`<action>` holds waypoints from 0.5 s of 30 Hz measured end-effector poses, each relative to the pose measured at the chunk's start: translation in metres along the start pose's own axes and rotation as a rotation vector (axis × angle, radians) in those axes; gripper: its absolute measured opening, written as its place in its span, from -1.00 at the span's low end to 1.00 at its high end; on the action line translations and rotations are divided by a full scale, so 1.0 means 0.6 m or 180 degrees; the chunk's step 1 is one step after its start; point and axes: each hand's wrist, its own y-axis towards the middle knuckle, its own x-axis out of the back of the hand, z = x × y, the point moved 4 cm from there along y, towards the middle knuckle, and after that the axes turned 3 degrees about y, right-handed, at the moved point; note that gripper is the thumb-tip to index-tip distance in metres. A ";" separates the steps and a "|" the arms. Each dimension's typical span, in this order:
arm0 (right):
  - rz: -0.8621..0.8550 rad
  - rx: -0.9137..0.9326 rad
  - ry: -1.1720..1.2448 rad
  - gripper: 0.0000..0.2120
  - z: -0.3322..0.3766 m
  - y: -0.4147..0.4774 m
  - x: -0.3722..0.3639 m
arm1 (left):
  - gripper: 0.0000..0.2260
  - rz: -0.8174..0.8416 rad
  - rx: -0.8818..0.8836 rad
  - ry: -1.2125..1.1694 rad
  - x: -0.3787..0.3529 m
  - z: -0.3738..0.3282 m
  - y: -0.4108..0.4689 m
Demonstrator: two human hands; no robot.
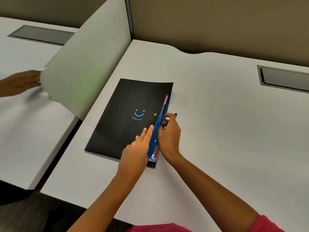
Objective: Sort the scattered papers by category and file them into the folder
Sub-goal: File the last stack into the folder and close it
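A black folder with a blue smiley face lies flat on the white desk. A blue and red paper stands on edge along the folder's right side, partly tucked in. My left hand lies with straight fingers on the folder's cover, against the paper's left face. My right hand has its fingers curled round the folder's right edge beside the paper.
A white divider panel rises left of the folder. Beyond it, another person's hand reaches over a second desk. Grey cable hatches are set into both desks. The desk's front edge is near my body.
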 end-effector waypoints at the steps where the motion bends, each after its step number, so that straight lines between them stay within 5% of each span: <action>1: -0.0089 0.0036 -0.0091 -0.73 -0.007 0.001 0.004 | -0.23 -0.0007 -0.0002 -0.0004 -0.007 -0.001 0.003; 6: -0.0427 0.0428 -0.0756 -0.87 -0.023 0.009 0.019 | -0.18 0.0041 0.0110 0.0177 -0.024 -0.022 0.002; 11: -0.0880 0.0792 -0.0803 -0.89 -0.012 0.017 0.028 | -0.08 -0.0881 0.0004 0.0112 -0.069 -0.029 -0.012; 15: -0.0853 0.0714 -0.0173 -0.82 -0.017 0.028 0.029 | -0.42 -0.1168 -0.0163 -0.0172 -0.111 -0.021 -0.005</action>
